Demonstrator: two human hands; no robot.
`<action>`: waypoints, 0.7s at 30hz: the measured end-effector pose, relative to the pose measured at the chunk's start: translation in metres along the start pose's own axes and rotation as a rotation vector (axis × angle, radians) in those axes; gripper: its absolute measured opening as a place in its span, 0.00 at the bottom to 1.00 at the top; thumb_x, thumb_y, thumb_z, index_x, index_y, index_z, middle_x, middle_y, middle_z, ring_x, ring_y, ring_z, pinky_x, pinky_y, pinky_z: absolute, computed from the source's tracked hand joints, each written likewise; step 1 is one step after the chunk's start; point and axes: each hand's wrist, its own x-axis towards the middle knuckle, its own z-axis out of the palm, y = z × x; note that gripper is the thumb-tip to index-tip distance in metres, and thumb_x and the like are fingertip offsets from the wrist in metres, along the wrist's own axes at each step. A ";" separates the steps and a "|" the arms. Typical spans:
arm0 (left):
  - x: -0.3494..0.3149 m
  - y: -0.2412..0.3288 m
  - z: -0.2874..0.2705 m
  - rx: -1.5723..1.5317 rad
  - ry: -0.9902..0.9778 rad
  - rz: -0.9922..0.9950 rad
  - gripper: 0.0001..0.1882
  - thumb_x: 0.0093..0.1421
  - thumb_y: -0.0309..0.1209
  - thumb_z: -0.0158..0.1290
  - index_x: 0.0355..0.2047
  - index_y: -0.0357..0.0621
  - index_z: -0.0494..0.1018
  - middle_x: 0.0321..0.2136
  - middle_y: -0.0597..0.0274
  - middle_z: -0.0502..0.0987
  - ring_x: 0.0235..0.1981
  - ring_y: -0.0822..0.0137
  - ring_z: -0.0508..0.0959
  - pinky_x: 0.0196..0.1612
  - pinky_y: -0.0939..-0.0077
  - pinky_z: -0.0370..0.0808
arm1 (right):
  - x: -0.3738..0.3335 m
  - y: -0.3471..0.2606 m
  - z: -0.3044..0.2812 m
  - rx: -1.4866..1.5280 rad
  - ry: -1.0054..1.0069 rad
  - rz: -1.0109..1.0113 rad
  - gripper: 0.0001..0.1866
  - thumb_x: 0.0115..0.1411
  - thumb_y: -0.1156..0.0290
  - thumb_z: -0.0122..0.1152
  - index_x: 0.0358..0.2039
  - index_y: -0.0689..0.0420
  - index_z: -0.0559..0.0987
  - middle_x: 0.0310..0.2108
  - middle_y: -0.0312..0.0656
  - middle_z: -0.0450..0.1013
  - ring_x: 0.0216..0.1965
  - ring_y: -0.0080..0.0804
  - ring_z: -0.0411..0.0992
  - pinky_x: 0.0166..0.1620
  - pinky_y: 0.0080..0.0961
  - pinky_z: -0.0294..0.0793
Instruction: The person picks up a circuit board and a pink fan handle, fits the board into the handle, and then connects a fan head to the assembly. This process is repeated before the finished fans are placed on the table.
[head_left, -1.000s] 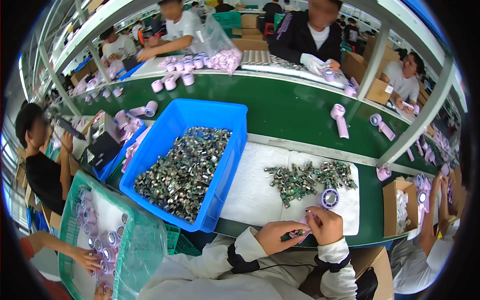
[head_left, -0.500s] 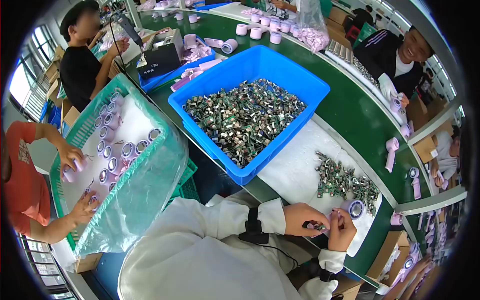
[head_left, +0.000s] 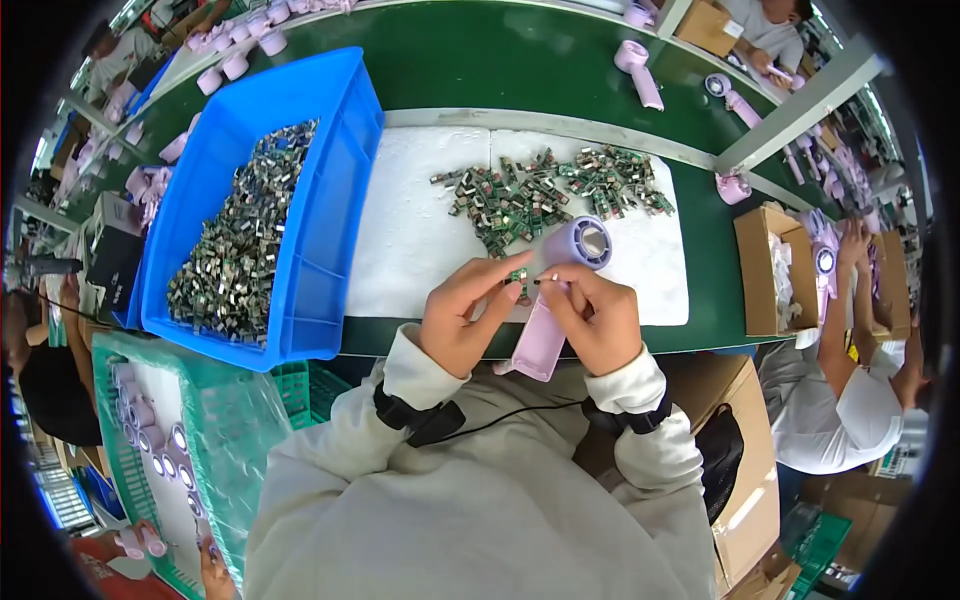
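My left hand [head_left: 468,312] pinches a small green circuit board [head_left: 520,281] between thumb and forefinger. Right beside it, my right hand [head_left: 597,315] grips a lilac handheld fan at its neck. The fan's round head [head_left: 580,243] points away from me over the white foam sheet, and its open, hollow handle [head_left: 541,343] slants down toward my body. A thin dark bit, perhaps a wire, shows by the right fingertips. Just beyond the fan head lies a loose pile of circuit boards [head_left: 512,205] on the foam sheet [head_left: 415,225].
A big blue bin [head_left: 335,215] heaped with circuit boards stands to the left. Below it a green basket [head_left: 130,440] holds lilac fan parts, with a co-worker's hands at it. More fans [head_left: 638,75] lie on the green belt [head_left: 480,60]. A cardboard box [head_left: 768,300] stands at right.
My view has swung right, so the bin and basket now sit further left. The hands have drawn slightly apart, and the board and the fan's open handle now show.
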 end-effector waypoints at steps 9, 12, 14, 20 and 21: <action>-0.013 -0.005 0.004 -0.062 -0.009 -0.061 0.18 0.64 0.17 0.54 0.54 0.33 0.72 0.47 0.53 0.78 0.46 0.69 0.79 0.51 0.76 0.76 | -0.012 -0.009 -0.007 0.076 -0.013 0.116 0.06 0.58 0.76 0.65 0.37 0.62 0.83 0.11 0.29 0.55 0.16 0.14 0.52 0.20 0.18 0.54; -0.014 -0.003 0.001 -0.088 -0.015 -0.104 0.17 0.64 0.17 0.54 0.53 0.33 0.73 0.48 0.52 0.78 0.47 0.69 0.79 0.51 0.76 0.76 | -0.010 -0.013 -0.009 0.043 -0.013 0.106 0.07 0.58 0.76 0.66 0.37 0.62 0.83 0.11 0.29 0.55 0.15 0.13 0.52 0.20 0.18 0.54; -0.014 -0.002 0.000 -0.074 -0.023 -0.100 0.17 0.63 0.17 0.54 0.53 0.33 0.74 0.49 0.52 0.78 0.49 0.67 0.79 0.51 0.75 0.76 | -0.010 -0.012 -0.007 0.060 -0.001 0.114 0.07 0.58 0.76 0.66 0.37 0.62 0.83 0.11 0.29 0.55 0.15 0.13 0.52 0.20 0.18 0.54; -0.010 0.001 0.000 0.002 -0.025 0.036 0.15 0.63 0.16 0.54 0.51 0.34 0.75 0.49 0.50 0.78 0.49 0.66 0.78 0.50 0.76 0.76 | -0.010 -0.012 -0.005 0.092 0.020 0.124 0.07 0.57 0.76 0.67 0.37 0.62 0.83 0.10 0.29 0.55 0.14 0.12 0.52 0.20 0.18 0.54; -0.010 0.000 0.000 0.013 -0.027 0.037 0.15 0.63 0.16 0.54 0.51 0.34 0.75 0.49 0.50 0.78 0.48 0.66 0.78 0.50 0.77 0.76 | -0.010 -0.013 -0.005 0.102 0.036 0.136 0.07 0.57 0.76 0.67 0.37 0.62 0.83 0.10 0.29 0.55 0.14 0.12 0.52 0.20 0.18 0.54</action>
